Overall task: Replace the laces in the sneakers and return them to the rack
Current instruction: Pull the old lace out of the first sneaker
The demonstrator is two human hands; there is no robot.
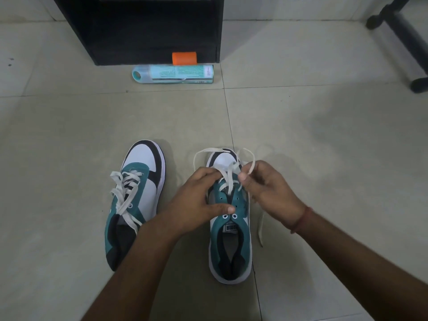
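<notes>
Sneakers: two teal, white and black shoes stand side by side on the tiled floor (324, 135), toes pointing far. The right sneaker (230, 242) is laced only through its far eyelets; the near eyelets are bare. Its white lace (228, 179) loops loosely over the toe, and one end trails on the floor to the shoe's right. The left hand (196, 200) curls over the shoe's left side, fingers at the lace, thumb near the eyelets. The right hand (268, 188) pinches the lace between thumb and fingers. The left sneaker (136, 200) is laced. Far off stands a black rack (139, 31), with a teal bottle (172, 74) lying before it.
</notes>
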